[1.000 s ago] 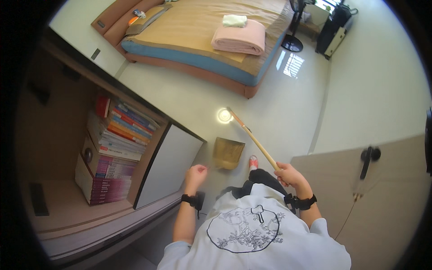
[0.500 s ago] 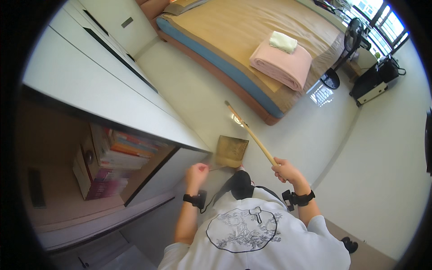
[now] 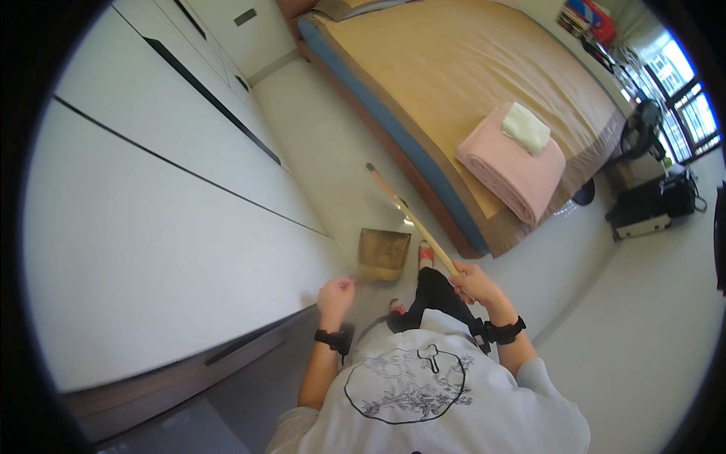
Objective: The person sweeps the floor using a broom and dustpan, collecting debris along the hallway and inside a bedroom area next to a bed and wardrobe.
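My left hand (image 3: 336,301) is closed at the thin handle of a yellowish-brown dustpan (image 3: 384,254); the handle is blurred and partly hidden. The pan hangs or rests low over the pale floor, just ahead of that hand. In my right hand (image 3: 476,285) is a long pale wooden stick (image 3: 423,227), fingers wrapped round its near end. It slants forward and left, and its dark far tip points between the white cabinet (image 3: 181,219) and the bed (image 3: 454,91). Whether the tip touches the floor I cannot tell.
The cabinet stands close by my left hand, with a wooden ledge (image 3: 174,390) below it. On the bed lie a folded pink blanket (image 3: 514,170) and a white cloth (image 3: 525,129). A fan (image 3: 641,127) and a black suitcase (image 3: 650,203) stand right. My red shoes (image 3: 426,256) show below.
My view has shifted along the cabinet: the open shelf of books is out of sight and white panels fill that side. The bed appears lower and further right. Both hands keep their holds.
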`<state>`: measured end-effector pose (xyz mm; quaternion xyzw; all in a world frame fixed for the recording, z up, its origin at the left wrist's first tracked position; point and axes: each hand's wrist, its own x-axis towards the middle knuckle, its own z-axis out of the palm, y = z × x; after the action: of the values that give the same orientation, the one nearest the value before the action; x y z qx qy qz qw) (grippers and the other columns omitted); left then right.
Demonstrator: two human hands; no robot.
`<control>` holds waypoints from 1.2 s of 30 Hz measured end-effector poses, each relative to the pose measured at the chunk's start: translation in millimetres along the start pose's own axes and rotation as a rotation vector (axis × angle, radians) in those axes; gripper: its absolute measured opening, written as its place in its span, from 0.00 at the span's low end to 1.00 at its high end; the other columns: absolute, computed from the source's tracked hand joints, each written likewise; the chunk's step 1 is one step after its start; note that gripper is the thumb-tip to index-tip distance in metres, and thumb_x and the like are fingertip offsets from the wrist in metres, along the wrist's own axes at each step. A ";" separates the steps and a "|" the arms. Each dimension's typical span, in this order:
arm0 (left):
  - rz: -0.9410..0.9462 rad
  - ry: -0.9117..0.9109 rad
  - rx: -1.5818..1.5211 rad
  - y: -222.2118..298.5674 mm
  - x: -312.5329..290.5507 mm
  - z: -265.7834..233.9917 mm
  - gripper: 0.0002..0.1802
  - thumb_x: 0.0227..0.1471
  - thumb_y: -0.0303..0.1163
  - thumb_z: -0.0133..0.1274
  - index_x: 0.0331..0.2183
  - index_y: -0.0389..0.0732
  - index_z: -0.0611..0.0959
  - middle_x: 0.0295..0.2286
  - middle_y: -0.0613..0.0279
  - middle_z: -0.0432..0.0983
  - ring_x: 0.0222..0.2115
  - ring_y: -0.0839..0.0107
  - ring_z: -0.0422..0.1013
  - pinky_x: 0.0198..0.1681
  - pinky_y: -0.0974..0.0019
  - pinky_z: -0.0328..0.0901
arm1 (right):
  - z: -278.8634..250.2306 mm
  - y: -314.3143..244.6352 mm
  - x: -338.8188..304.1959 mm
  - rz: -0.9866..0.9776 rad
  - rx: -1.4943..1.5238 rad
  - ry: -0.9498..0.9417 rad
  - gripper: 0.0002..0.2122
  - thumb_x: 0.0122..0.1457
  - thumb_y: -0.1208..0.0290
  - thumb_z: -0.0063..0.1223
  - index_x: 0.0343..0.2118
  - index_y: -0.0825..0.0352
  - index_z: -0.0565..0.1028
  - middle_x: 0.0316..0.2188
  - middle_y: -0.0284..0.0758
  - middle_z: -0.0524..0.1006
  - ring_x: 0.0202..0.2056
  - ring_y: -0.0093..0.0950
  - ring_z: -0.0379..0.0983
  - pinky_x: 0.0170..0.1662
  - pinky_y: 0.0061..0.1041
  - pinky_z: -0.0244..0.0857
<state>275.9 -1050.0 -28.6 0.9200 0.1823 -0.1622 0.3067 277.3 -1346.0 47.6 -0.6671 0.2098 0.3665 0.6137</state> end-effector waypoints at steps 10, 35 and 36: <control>-0.155 0.195 -0.121 51.5 111.5 -10.5 0.11 0.37 0.39 0.50 0.22 0.42 0.80 0.20 0.57 0.75 0.22 0.63 0.71 0.25 0.66 0.64 | -64.7 -139.5 147.6 0.026 -0.166 -0.178 0.08 0.49 0.75 0.42 0.33 0.68 0.64 0.12 0.29 0.61 0.06 0.17 0.54 0.07 0.17 0.46; -0.156 0.408 -0.271 80.3 456.1 -120.0 0.10 0.38 0.35 0.50 0.22 0.39 0.79 0.18 0.55 0.74 0.21 0.65 0.72 0.24 0.68 0.64 | -25.8 -430.5 457.6 0.021 -0.161 -0.311 0.03 0.47 0.75 0.41 0.24 0.68 0.63 0.11 0.29 0.62 0.07 0.17 0.56 0.08 0.17 0.48; -0.159 0.411 -0.274 78.9 473.0 -120.9 0.10 0.38 0.35 0.50 0.22 0.39 0.79 0.18 0.55 0.74 0.21 0.65 0.72 0.24 0.68 0.64 | -27.3 -441.9 471.2 0.021 -0.165 -0.313 0.03 0.47 0.75 0.41 0.24 0.68 0.63 0.11 0.29 0.62 0.07 0.17 0.56 0.08 0.17 0.48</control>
<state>749.4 -921.8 -91.1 0.8664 0.3326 0.0306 0.3713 909.2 -1222.3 -10.9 -0.6477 0.0878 0.4883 0.5783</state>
